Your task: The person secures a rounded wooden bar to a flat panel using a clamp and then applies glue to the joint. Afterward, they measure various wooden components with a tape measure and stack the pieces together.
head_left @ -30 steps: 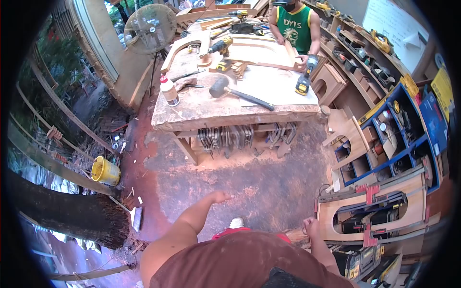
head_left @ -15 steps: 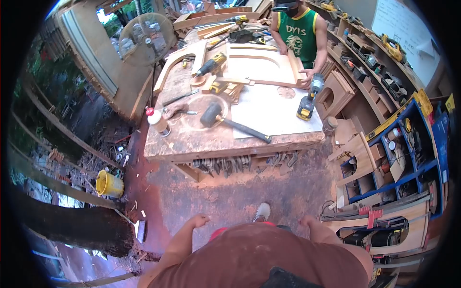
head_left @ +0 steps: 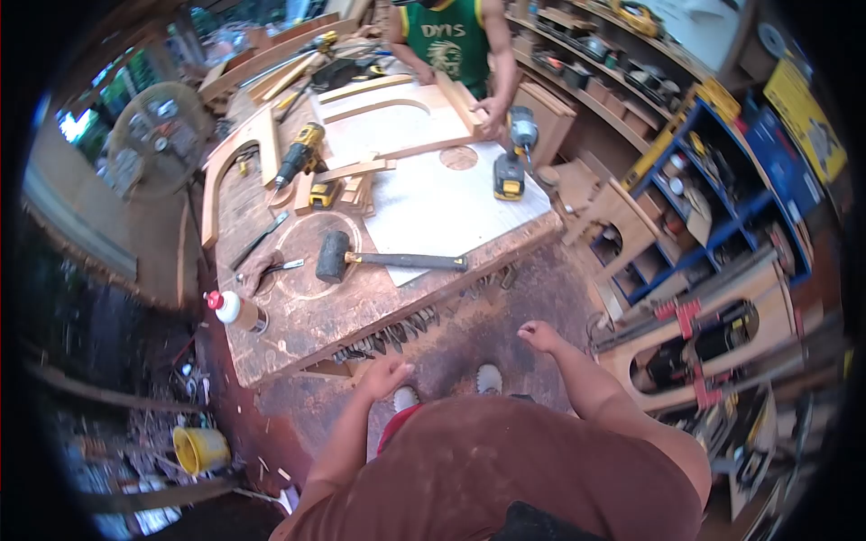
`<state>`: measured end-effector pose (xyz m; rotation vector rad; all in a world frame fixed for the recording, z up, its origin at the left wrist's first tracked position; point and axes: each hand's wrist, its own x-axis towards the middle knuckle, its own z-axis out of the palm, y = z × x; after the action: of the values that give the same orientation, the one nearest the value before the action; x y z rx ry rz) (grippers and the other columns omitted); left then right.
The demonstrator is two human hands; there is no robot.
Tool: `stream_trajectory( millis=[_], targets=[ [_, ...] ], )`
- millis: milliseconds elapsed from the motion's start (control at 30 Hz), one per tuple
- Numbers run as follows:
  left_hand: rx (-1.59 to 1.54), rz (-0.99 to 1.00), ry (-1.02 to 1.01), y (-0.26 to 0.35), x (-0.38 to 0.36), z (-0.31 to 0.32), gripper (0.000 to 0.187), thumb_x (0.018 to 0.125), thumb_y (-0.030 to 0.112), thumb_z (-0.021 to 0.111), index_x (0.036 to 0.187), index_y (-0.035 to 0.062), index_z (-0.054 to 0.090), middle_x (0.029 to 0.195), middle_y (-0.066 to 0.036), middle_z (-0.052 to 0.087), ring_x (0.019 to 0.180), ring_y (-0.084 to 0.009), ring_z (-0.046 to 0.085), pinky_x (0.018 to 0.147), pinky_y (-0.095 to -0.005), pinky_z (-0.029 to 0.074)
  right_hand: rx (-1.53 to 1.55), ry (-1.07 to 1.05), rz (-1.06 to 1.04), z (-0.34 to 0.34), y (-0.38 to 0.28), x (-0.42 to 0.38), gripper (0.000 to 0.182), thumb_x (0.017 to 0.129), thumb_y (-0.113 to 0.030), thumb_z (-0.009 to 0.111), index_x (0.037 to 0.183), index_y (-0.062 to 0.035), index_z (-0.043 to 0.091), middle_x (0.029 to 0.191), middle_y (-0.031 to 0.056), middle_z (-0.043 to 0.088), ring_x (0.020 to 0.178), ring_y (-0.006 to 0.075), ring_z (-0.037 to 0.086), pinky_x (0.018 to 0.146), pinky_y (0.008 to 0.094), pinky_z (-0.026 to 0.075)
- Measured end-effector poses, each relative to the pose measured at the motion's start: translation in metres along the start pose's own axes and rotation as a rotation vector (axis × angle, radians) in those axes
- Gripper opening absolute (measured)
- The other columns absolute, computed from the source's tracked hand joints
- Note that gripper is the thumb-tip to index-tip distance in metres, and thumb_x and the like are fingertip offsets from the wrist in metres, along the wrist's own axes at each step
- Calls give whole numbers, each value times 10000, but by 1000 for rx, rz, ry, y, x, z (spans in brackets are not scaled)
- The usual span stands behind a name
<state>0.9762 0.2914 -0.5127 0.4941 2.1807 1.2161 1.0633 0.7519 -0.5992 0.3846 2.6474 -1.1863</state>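
Observation:
My left hand [head_left: 386, 375] hangs in front of me near the workbench's front edge [head_left: 397, 311], its fingers curled, touching nothing I can see. My right hand [head_left: 539, 336] is off to the right over the floor, with its fingers partly bent and nothing visible in it. On the bench lie a black mallet [head_left: 334, 257], a white bottle with a red cap [head_left: 238, 311], a chisel [head_left: 262, 239] and a white board [head_left: 433, 212]. A yellow and black drill [head_left: 300, 153] lies farther back; another drill [head_left: 509, 176] stands on the board's right side.
Across the bench a person in a green jersey [head_left: 446, 45] holds a wooden frame [head_left: 460, 104]. Blue shelving [head_left: 722, 207] and clamped wooden panels [head_left: 704, 334] stand at my right. A yellow bucket [head_left: 200, 449] is low on the left, below a round fan [head_left: 161, 142].
The view has turned, so the bench appears tilted and farther left. Both my hands have risen and moved forward, closer to the bench. A second shoe now shows below me.

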Motion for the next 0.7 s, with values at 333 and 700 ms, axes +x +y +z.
stream_trajectory(
  millis=[333,700],
  targets=[
    [39,243,-555,55,88,-46,235,911,278,685,904,55,614,735,-23,548,687,-109,485,636,-278,425,115,191,663,121,19,-250,345,919,-371,654,1022,-45,704,809,81,694,701,160,644,663,331,521],
    [161,435,-925,74,62,58,220,915,251,671,934,47,592,695,20,518,658,-84,460,605,-258,401,-126,64,868,190,-7,-402,409,924,-448,520,1002,-81,682,1021,223,665,990,396,618,922,462,466]
  ],
)
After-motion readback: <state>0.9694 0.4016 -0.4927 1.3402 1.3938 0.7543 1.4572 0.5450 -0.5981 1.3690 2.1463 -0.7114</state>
